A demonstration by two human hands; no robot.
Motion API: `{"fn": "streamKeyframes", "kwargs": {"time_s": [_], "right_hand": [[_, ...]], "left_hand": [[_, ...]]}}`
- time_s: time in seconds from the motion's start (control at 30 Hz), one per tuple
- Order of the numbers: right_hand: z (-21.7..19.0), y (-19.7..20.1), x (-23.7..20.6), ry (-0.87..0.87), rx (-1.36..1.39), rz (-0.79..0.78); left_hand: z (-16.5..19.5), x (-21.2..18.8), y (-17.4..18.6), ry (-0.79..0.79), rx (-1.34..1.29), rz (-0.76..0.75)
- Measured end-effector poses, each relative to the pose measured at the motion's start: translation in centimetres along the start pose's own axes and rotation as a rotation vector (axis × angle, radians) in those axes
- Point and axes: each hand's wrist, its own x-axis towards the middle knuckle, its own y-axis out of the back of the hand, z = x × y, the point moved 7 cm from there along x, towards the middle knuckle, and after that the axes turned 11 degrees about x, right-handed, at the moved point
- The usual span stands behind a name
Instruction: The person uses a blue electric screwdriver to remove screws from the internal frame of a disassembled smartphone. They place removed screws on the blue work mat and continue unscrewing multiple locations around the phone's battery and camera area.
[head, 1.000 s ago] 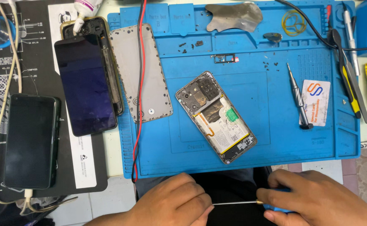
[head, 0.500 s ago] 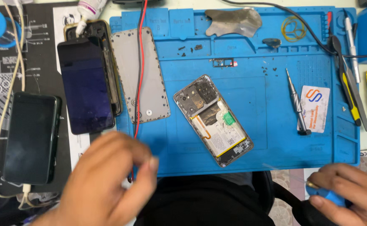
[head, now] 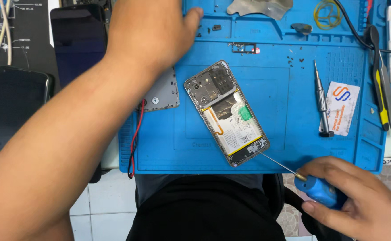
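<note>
an opened smartphone with its back cover removed, showing a white battery, an orange flex strip and a dark camera module (head: 226,113), is laid diagonally in the centre of the frame on a blue silicone repair mat (head: 276,89), a placement that seems to keep its exposed insides face up and within reach of both hands. a screwdriver with a blue handle and a thin metal shaft (head: 314,185) is held in the right hand (head: 356,201) at the lower right of the frame; the fingers are curled closed around the handle, and the shaft is angled up and left so that its tip sits at the lower corner of the phone, apparently touching the frame there. the left hand (head: 153,33) is stretched across the upper left of the frame toward the top edge of the mat; its fingers are seen from the back, held loosely together and pressed flat near the mat's tray section, and whether anything is pinched beneath them cannot be told. a grey phone back panel (head: 162,93) is partly hidden under that forearm. a slim silver precision screwdriver (head: 321,100) and a white card with an orange and blue mark (head: 340,107) are parked at the right of the mat, clear of the working area, and a dark-screened phone (head: 14,107) lies at the left of the frame.
</note>
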Motion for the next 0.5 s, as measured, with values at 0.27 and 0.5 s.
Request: {"fn": "streamKeyframes", "kwargs": {"time_s": [0.27,0.5], "right_hand": [[3.1,1.2,1.5,-0.416,-0.268,-0.162],[0.2,1.6,3.4,0.015,-0.425,-0.097]], "left_hand": [[8.8,-13.9,4.7,-0.353,-0.463,-0.083],[11.0,-17.8,1.8,-0.248,-0.514,-0.059]]}}
